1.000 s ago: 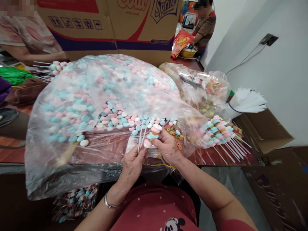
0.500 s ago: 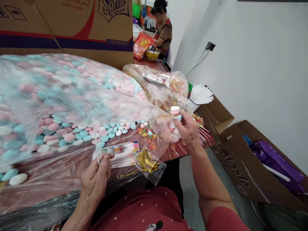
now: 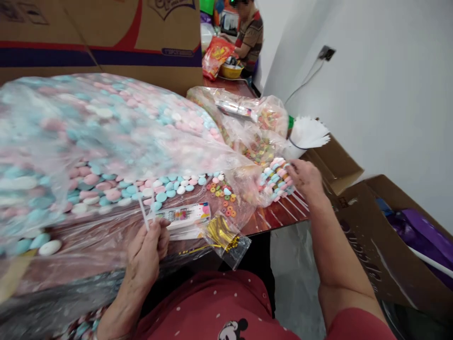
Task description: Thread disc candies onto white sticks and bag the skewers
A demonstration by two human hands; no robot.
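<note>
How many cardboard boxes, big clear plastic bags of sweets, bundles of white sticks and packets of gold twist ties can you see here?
Cardboard boxes: 3 (printed box, open box, brown box)
Big clear bags of sweets: 2 (pastel sweets bag, ring sweets bag)
Bundles of white sticks: 1
Packets of gold twist ties: 1
Total: 7

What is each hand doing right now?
Left hand: closed, holding white sticks.
Right hand: fingers on the candy skewers; grip cannot be told.
</note>
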